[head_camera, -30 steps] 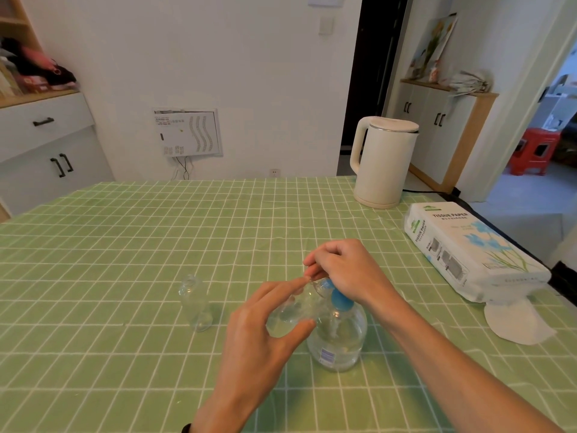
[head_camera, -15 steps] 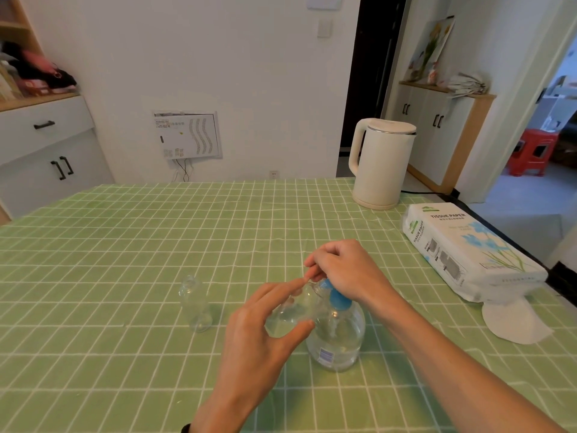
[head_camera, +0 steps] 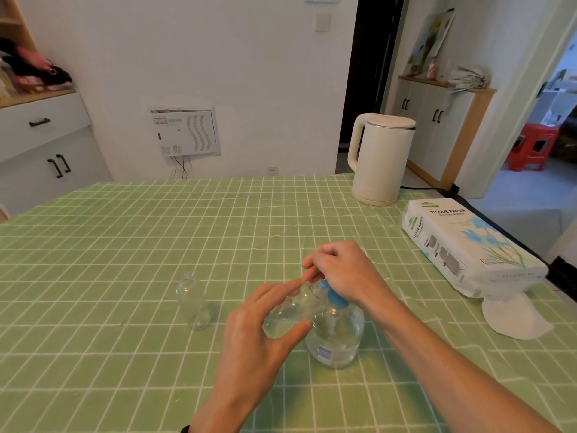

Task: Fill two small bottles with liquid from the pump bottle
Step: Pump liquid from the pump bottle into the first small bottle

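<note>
1. At lower centre of the frame, the left hand [head_camera: 253, 335] holds a small clear bottle [head_camera: 287, 310] tilted. The thumb is below it and the fingers are curled over it, with its mouth brought up to the spout of the pump bottle [head_camera: 337, 335].
2. The right hand [head_camera: 343, 273] sits on top of the blue pump head [head_camera: 335, 298] with its fingers bent down around it. How far the head is pressed down cannot be told.
3. This looks like the filling of the first small bottle. It seems to hold some clear liquid, though the level is hard to read through the plastic.
4. The second small bottle [head_camera: 192, 303] stands upright and uncapped at centre left, apart from both hands, and looks empty.
5. Next, probably more strokes of the pump with the mouth kept under the spout. Then this bottle has to be set down upright and swapped for the other one. A slip of the mouth would spill liquid on the cloth.
6. The table wears a green checked tablecloth [head_camera: 125, 245]. A cream electric kettle [head_camera: 379, 157] stands at its far right, and a tissue paper pack [head_camera: 468, 242] lies near the right edge with a loose tissue [head_camera: 512, 317] beside it.
7. Around the table are white walls and a white cabinet [head_camera: 40, 145] at upper left. A red stool [head_camera: 534, 146] shows through the doorway at right.
</note>
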`<state>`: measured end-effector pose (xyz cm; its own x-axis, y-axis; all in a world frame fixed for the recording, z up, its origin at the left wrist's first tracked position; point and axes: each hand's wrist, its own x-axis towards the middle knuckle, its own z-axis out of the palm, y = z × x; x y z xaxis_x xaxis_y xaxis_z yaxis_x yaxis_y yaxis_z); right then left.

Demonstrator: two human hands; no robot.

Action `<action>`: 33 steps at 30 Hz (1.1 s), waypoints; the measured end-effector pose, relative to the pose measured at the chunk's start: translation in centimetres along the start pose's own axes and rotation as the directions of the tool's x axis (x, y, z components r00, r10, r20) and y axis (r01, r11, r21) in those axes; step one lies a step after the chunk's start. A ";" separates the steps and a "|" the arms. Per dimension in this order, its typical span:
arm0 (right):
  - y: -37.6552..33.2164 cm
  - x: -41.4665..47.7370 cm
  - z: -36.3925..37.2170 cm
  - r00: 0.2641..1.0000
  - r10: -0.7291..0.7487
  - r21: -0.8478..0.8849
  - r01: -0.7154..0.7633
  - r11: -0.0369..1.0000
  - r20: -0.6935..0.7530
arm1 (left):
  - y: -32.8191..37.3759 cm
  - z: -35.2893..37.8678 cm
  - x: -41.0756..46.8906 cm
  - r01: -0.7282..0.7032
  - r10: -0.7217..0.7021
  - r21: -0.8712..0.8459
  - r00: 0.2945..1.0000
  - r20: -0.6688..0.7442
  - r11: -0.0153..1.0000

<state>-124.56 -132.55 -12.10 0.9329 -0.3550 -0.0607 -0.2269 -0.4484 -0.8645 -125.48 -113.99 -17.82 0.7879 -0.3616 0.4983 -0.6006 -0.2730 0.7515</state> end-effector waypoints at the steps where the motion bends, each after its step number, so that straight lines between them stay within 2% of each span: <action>1: -0.1 0.0 0.0 1.000 -0.001 -0.002 0.001 1.000 -0.002 | 0.0 0.0 0.0 -0.002 0.002 0.002 1.000 -0.003 1.000; 8: -0.6 -0.2 -0.4 1.000 -0.016 -0.023 0.016 1.000 0.009 | 0.4 -0.2 0.1 -0.017 0.017 0.001 1.000 -0.004 1.000; 12: -1.3 0.0 -0.7 0.999 -0.050 -0.094 0.051 0.994 0.015 | 0.6 -0.3 0.4 -0.039 0.039 0.007 0.999 0.000 0.999; 18: -0.6 0.3 -0.4 0.999 -0.027 -0.008 0.027 1.000 0.028 | 0.3 -0.2 0.3 -0.020 0.020 0.004 1.000 0.001 1.000; 27: -0.2 0.2 -0.2 1.000 -0.002 0.000 0.002 1.000 0.006 | 0.1 -0.1 0.1 -0.006 0.006 0.003 1.000 0.004 1.000; 33: -1.4 -0.1 -0.8 0.999 -0.016 -0.098 0.020 0.995 0.038 | 0.4 -0.2 0.2 -0.020 0.020 -0.002 1.000 0.007 1.000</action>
<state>-124.56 -132.60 -10.48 0.9463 -0.3166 -0.0658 -0.2350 -0.5335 -0.8125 -125.50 -114.00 -17.29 0.7747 -0.3732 0.5105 -0.6162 -0.2639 0.7421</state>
